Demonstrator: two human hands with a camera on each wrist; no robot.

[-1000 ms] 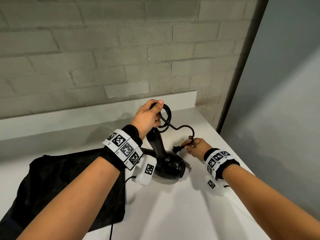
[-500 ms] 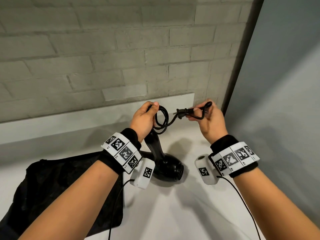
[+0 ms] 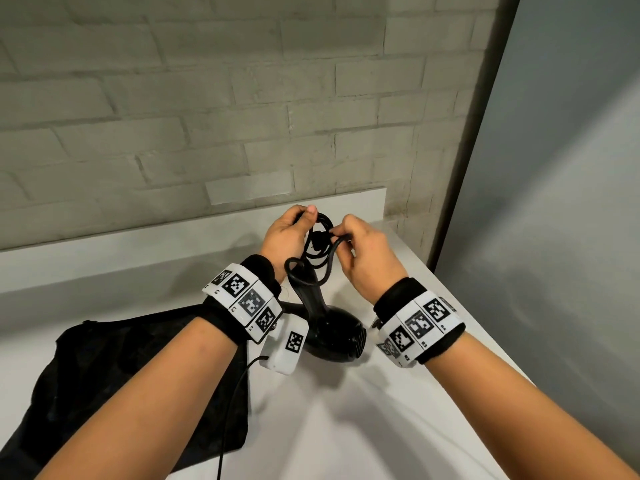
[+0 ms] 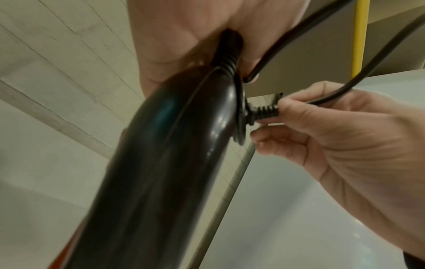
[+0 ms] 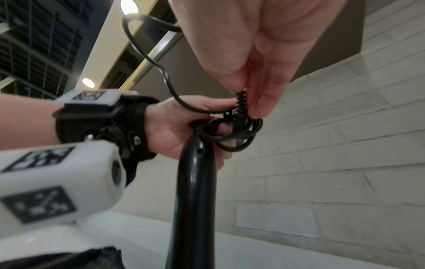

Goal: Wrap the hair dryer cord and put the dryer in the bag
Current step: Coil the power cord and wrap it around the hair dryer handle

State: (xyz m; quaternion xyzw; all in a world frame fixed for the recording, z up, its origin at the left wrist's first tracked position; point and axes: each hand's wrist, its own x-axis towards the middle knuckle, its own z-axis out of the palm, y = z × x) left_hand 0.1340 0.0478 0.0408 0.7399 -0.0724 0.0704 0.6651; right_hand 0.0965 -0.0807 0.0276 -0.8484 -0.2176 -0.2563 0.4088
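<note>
Dryer (image 3: 334, 336) stands at the centre of the head view, its black body on the white counter (image 3: 346, 427) and its handle rising toward the hands in the upper middle of the frame. The left hand (image 3: 285, 237) is closed around the top of the handle, thumb up, pinning several coiled loops of the cord (image 3: 320, 261) against it; in the right wrist view those loops hang bunched beside the handle tip, just right of centre. The right hand (image 3: 369, 252), touching or nearly touching the left, has its fingers curled and pinches the plug (image 5: 240, 107) between thumb and fingertips, with the ribbed sleeve of the plug showing just above the coil. In the left wrist view the plug end appears to press against the loops at the handle's end, though motion blur leaves it unclear whether it is tucked under them. A slack length of cord arcs from the right hand at the upper left of the right wrist view. The black bag (image 3: 131, 379) lies flat on the counter at the lower left of the head view, beside the dryer and partly under the left forearm.
</note>
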